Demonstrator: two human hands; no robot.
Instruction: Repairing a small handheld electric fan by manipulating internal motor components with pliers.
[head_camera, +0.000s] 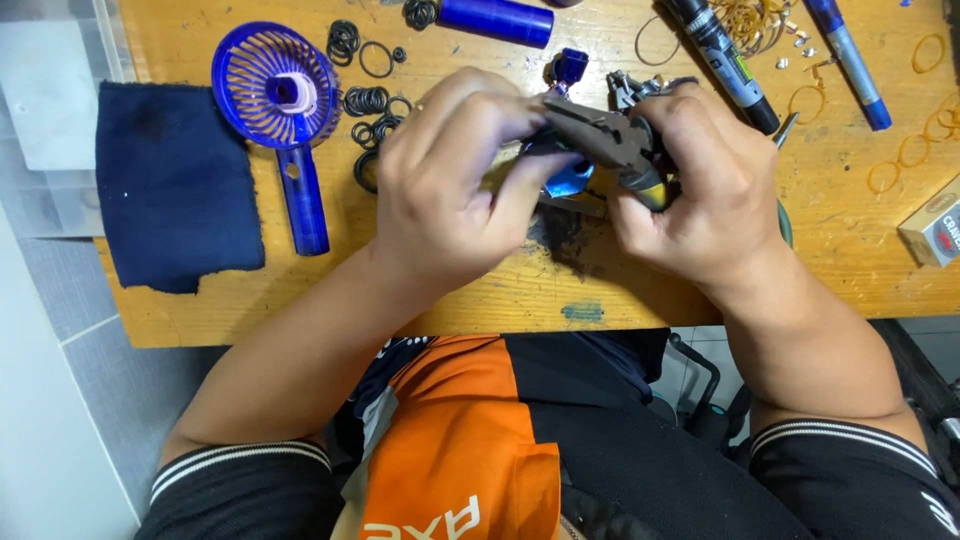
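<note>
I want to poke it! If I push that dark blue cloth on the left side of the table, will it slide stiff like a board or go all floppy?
Probably floppy: the dark blue cloth lies flat with frayed, uneven edges, so a push would likely bunch it up. It looks thin, so probably light. It should not roll.

Looking down on a worn, yellowish wooden desk (300, 300), its top scratched, with a dark smudge near the middle and a small teal paint mark by the front edge. Even, bright light falls across it, with hardly a shadow. Off to the left, a floor of pale grey square tiles (60, 400) with thin light joints. At the upper left, just beside the desk edge, stands a translucent white plastic storage box (50, 110).
</note>
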